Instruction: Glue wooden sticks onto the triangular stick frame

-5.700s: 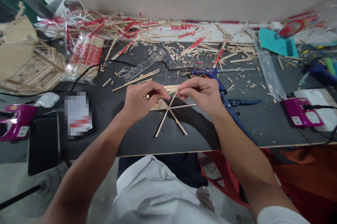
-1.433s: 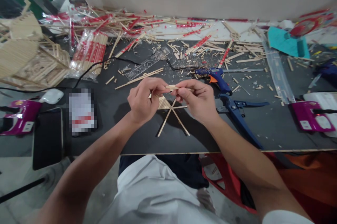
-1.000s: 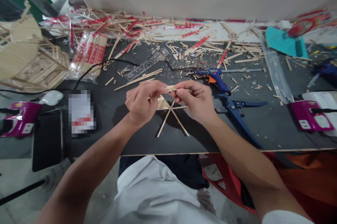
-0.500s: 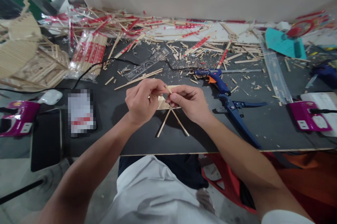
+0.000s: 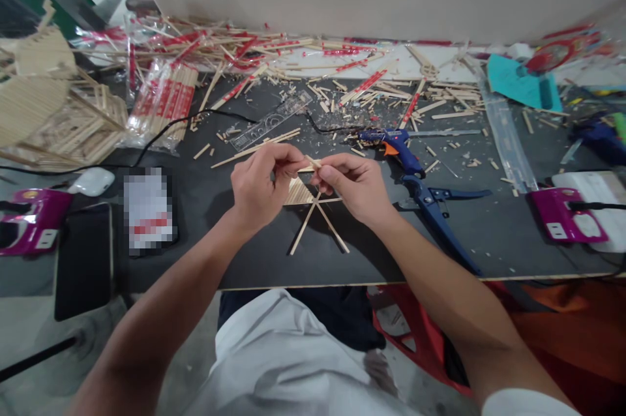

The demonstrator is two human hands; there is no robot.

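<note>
Between my fingertips is a short wooden stick piece [image 5: 313,161], pinched at its left end by my left hand [image 5: 264,184] and at its right end by my right hand [image 5: 353,186]. Both hands are closed and raised over a frame of thin wooden sticks [image 5: 315,202] on the dark tabletop. The frame's sticks spread out from a centre like spokes; one wedge, at the left, is filled with sticks laid side by side. My hands hide part of the frame's far side.
Right of my hands lie a blue glue gun [image 5: 398,145] and a blue cutter [image 5: 437,214]. A clear ruler [image 5: 271,121], wrapped chopsticks [image 5: 161,100] and scattered stick offcuts [image 5: 376,93] lie behind. Phones [image 5: 85,263] and a purple power socket [image 5: 34,220] are at left, another purple socket [image 5: 567,214] at right.
The stick piece between my fingers has turned from a steep slant to lying more crosswise. My hands stay nearly in place, and more of the frame's centre shows.
</note>
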